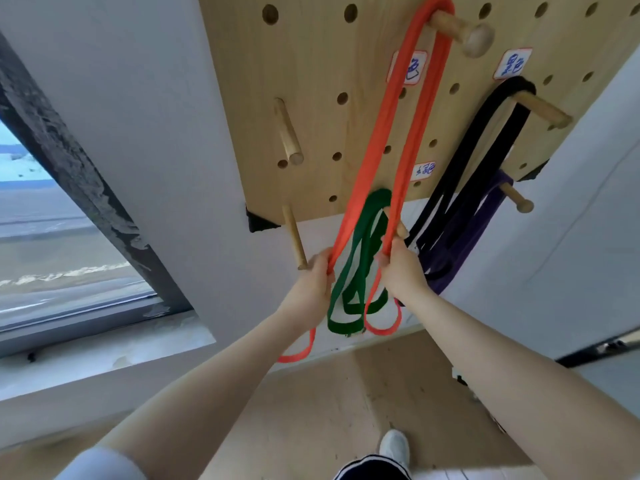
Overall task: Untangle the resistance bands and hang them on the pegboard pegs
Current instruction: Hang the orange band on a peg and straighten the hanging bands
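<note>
An orange resistance band (388,140) hangs looped over the top wooden peg (460,31) of the pegboard (311,81). My left hand (313,284) grips its left strand and my right hand (401,271) grips its right strand, both near the board's lower edge. The band's ends dangle below my hands. A green band (363,237) hangs between my hands from a peg hidden behind the orange band. A black band (481,150) hangs on a peg (547,110) at the right. A purple band (474,230) hangs from a lower right peg (517,199).
Two bare wooden pegs (287,133) (294,237) stick out on the board's left side. White labels (512,62) sit beside the pegs. A window (52,220) is at the left, a white wall behind, a wooden floor (329,410) and a white shoe (394,445) below.
</note>
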{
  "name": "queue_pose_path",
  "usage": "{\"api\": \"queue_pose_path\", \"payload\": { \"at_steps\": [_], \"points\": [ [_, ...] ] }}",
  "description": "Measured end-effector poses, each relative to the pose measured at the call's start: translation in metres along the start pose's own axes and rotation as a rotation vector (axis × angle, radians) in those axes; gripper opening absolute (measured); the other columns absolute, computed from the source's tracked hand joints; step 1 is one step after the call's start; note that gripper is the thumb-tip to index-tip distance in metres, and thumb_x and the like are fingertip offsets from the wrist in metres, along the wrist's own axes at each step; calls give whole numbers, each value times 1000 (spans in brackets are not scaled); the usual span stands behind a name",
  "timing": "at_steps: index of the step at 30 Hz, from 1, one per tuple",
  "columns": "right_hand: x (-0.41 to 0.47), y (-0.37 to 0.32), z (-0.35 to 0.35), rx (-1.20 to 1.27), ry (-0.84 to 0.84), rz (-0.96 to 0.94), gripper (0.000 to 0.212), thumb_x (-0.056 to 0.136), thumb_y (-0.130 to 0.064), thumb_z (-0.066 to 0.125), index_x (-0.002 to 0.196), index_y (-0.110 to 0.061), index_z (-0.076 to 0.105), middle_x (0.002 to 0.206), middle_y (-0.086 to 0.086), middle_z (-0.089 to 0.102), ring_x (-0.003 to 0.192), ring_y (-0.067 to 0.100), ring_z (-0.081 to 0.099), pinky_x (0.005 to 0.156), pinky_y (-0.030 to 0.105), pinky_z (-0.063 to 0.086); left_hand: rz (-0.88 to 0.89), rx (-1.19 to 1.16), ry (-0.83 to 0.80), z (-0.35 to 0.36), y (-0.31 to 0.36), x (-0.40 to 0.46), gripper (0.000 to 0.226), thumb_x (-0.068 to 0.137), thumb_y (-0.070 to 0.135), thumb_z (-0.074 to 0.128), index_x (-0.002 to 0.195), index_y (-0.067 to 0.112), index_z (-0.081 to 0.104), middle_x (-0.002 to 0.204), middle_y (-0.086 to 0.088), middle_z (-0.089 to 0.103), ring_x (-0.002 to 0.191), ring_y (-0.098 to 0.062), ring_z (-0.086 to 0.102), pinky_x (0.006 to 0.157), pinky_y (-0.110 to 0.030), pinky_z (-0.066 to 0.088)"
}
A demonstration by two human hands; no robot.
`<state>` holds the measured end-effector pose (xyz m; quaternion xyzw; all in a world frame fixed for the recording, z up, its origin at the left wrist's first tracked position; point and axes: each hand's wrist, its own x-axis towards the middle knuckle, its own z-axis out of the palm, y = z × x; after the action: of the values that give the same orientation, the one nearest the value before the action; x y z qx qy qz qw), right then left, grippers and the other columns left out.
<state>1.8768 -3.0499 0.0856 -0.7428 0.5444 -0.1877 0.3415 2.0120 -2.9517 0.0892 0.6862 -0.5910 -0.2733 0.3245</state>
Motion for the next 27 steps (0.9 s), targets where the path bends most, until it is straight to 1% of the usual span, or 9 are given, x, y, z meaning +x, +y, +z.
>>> {"api": "queue_pose_path", "payload": {
  "at_steps": [2,4,7,10,12,16,19,23,27],
  "points": [
    [6,-6,9,1,-9,-15,11,100,-18,38,106,-10,43,92,8,55,83,24,56,73,36,44,-101,-89,79,14,-3,11,30,96,7,33,124,16,42,96,0,44,86,-11,45,74,-16,39],
    [15,-12,19,6,-11,0,13,101,-20,36,100,-9,43,88,6,54,78,22,53,65,31,39,-120,-103,112,29,-9,25,22,98,9,29,107,15,48,92,-3,48,82,-13,46,66,-13,36],
    [28,-15,33,88,46,38,20,101,-21,33,92,-8,44,75,-2,50,68,16,48,53,25,31,-198,-267,233,36,-23,44,22,99,11,34,109,11,53,94,0,54,80,-8,50,65,-9,41],
    [36,-19,48,165,77,10,20,101,-18,35,86,-10,45,76,0,51,70,16,49,62,27,34,-261,-513,404,28,-25,66,21,97,5,40,92,13,60,80,2,54,69,0,50,62,-4,41],
    [36,-24,54,107,50,-35,20,101,-18,34,86,-11,45,82,3,52,74,17,50,58,25,33,-236,-528,393,26,-22,79,30,95,2,42,75,19,57,68,4,53,57,3,50,54,-6,40],
    [41,-32,48,-57,34,-9,30,102,-24,30,99,-3,52,93,13,61,83,29,59,61,30,38,-217,-438,260,28,-25,87,23,97,9,42,95,17,64,72,6,60,65,-4,53,55,-6,39],
    [54,-34,38,-183,-54,62,24,100,-14,32,96,-3,53,97,14,62,87,31,60,65,32,39,-205,-200,122,25,-34,86,31,99,11,37,125,12,55,103,-1,62,93,-16,57,73,-10,37],
    [67,-46,38,-328,-151,84,20,93,-5,40,99,-3,59,101,13,63,92,31,60,66,32,42,-233,19,-30,26,-40,88,47,98,12,34,145,9,28,136,-15,47,125,-30,44,106,-35,33],
    [61,-47,38,-276,-137,183,30,99,-17,33,83,-8,55,86,7,61,74,24,58,55,27,39,-319,105,-31,25,-40,68,64,97,10,40,149,8,3,156,-9,12,143,-26,14,114,-33,13]
  ]
}}
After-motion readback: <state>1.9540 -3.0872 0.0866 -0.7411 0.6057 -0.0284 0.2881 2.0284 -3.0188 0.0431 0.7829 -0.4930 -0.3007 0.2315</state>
